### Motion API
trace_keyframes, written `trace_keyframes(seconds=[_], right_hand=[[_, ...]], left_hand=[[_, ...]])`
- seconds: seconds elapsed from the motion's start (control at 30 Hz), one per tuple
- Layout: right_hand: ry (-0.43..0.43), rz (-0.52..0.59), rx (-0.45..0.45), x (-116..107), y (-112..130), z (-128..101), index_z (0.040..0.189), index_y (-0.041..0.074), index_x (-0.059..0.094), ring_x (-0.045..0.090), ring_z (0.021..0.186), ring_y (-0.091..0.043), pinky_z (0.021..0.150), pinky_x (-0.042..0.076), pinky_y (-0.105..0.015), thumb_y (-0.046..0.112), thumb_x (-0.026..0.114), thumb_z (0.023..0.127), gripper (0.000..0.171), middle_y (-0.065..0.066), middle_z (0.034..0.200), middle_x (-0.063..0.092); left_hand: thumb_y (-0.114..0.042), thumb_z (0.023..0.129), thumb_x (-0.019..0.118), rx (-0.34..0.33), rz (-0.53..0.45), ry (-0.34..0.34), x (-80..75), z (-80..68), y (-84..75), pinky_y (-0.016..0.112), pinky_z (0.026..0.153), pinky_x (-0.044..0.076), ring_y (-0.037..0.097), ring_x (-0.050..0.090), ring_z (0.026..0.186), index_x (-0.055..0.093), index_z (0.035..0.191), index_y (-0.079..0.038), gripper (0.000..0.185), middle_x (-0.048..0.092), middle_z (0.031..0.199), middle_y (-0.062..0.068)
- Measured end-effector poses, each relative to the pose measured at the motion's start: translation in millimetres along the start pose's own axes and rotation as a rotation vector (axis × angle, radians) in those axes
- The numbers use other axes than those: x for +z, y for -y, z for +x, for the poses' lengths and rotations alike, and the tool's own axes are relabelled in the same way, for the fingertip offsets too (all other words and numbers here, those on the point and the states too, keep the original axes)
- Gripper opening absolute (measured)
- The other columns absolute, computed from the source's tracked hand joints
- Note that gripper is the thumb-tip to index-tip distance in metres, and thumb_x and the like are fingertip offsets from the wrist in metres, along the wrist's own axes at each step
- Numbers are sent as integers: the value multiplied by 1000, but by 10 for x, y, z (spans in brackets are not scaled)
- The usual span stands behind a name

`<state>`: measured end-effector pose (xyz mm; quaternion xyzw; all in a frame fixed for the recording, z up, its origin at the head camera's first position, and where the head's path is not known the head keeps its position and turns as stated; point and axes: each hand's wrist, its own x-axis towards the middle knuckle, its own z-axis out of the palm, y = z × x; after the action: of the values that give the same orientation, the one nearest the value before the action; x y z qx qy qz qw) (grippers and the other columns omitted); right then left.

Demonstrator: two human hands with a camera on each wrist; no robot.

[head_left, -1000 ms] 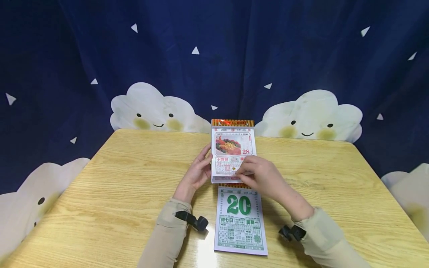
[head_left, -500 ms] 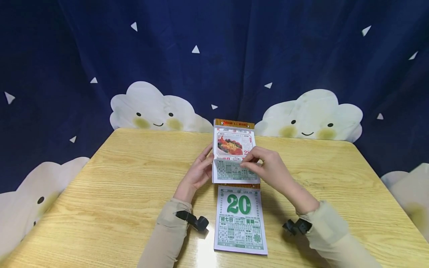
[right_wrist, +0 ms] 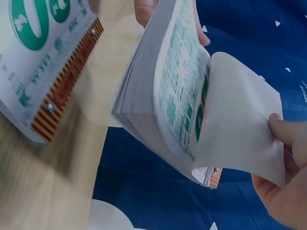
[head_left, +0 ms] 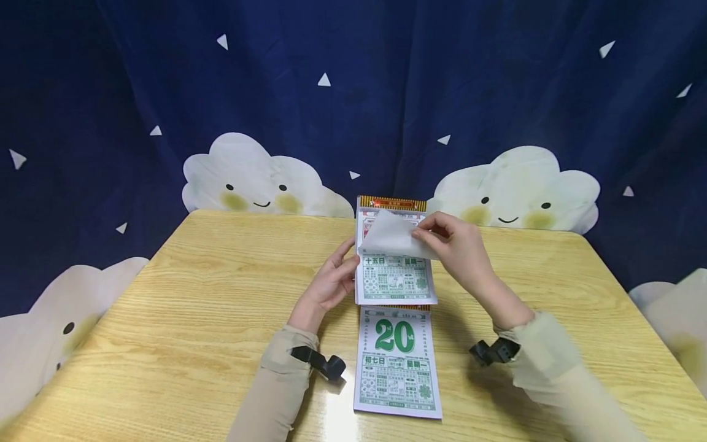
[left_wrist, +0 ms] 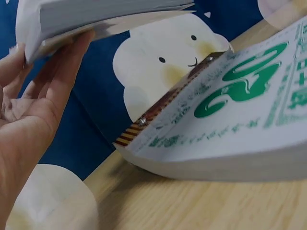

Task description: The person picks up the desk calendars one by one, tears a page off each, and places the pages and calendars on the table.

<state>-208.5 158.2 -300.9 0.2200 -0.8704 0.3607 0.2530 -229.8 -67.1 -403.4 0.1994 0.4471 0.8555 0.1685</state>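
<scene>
A person at a wooden table [head_left: 166, 307] props a tear-off calendar pad [head_left: 394, 279] upright at the far middle, the left hand [head_left: 328, 285] bracing its left edge with fingers straight. The right hand [head_left: 461, 245] pinches the top sheet [head_left: 392, 239] between thumb and fingertips, lifted and curled back towards the red binding, with a green-printed page bared beneath (the sheet looks still attached at the top). A second pad showing a green 20 [head_left: 396, 362] lies flat, just nearer. The right wrist view alone shows the pad's thick stack of remaining leaves [right_wrist: 144, 105]; the left wrist view shows the flat pad's stapled binding [left_wrist: 158, 112].
</scene>
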Motion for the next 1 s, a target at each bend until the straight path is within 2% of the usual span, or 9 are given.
trace_keyframes(seconds=[0.2, 0.43, 0.57, 0.7, 1.0], right_hand=[[-35, 7, 36, -83, -25, 105, 93, 2, 68, 64, 79, -17, 67, 43, -3, 12, 69, 80, 16, -10, 89, 69], [-59, 34, 146, -163, -93, 167, 90, 6, 68, 56, 64, -11, 55, 45, -13, 22, 65, 84, 18, -8, 81, 67], [-79, 68, 224, -194, -148, 207, 89, 6, 68, 52, 62, -9, 54, 43, -14, 25, 64, 84, 20, -6, 77, 65], [-92, 88, 314, -203, -222, 250, 88, 6, 67, 54, 65, -7, 58, 44, -15, 25, 64, 82, 20, 2, 73, 63], [-24, 166, 496, -181, -367, 284, 87, -1, 62, 51, 68, -8, 61, 46, -20, 22, 63, 81, 24, 12, 65, 53]], left_hand=[[-3, 96, 35, 12, 9, -29, -8, 9, -2, 27, 71, 54, 13, 64, 81, 29, 140, -15, 47, 68, 98, 0], [-1, 95, 35, 7, 35, -60, -23, 34, 0, 26, 67, 55, 12, 65, 76, 24, 142, -12, 49, 68, 96, -1], [0, 95, 35, 1, 58, -113, -15, 53, 5, 22, 59, 54, 11, 64, 67, 25, 141, -9, 48, 69, 87, -1], [0, 95, 35, 2, 78, -170, 3, 62, 13, 20, 55, 53, 9, 63, 62, 26, 140, -6, 47, 68, 81, -2], [1, 92, 39, 10, 70, -317, 81, 99, 48, 17, 51, 50, 7, 59, 58, 36, 136, -7, 45, 65, 85, 0]])
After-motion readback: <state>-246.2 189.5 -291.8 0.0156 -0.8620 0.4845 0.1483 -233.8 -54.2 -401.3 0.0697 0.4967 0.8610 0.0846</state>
